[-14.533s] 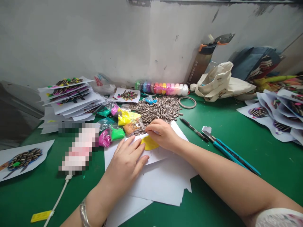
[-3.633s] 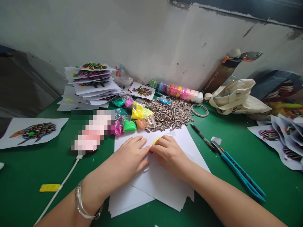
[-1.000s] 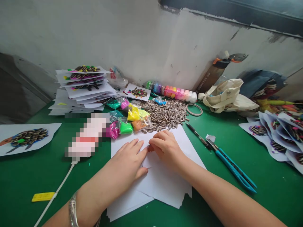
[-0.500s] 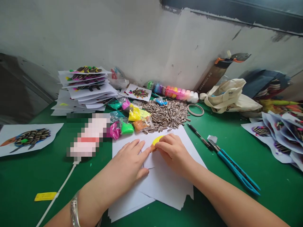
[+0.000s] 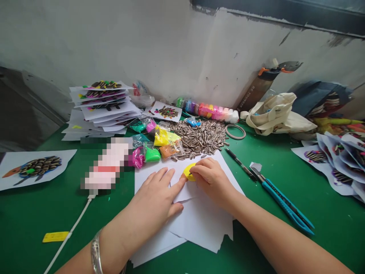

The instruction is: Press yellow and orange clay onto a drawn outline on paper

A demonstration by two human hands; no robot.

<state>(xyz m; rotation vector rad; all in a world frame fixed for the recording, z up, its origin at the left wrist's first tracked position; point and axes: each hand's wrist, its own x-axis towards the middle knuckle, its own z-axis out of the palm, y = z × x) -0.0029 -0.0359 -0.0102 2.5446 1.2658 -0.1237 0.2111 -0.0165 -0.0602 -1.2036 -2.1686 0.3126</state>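
Note:
Several white paper sheets (image 5: pixel 203 224) lie layered in front of me. A flattened yellow clay oval (image 5: pixel 188 169) sits on the top sheet. My left hand (image 5: pixel 158 196) rests on the paper with fingers spread, its index fingertip at the clay's left edge. My right hand (image 5: pixel 212 179) is pinched over the clay's right side. A small dark tip, which looks like a sunflower seed (image 5: pixel 191 173), shows at its fingertips against the yellow. Just beyond the paper is a heap of sunflower seeds (image 5: pixel 203 139), with bagged yellow clay (image 5: pixel 162 137) and green clay (image 5: pixel 152 154) beside it.
A pen (image 5: pixel 239 163) and a blue-handled cutter (image 5: pixel 285 203) lie right of the paper. A tape ring (image 5: pixel 235 131) and a cloth bag (image 5: pixel 273 114) are farther back. Stacked seed pictures (image 5: pixel 110 108) stand left, near a blurred pink-white object (image 5: pixel 107 165) with a white cable (image 5: pixel 71 232).
My right hand has shifted slightly right, uncovering more of the yellow clay. A dark tip now shows at its fingertips. My left hand has stayed nearly in place, its thumb a little farther right.

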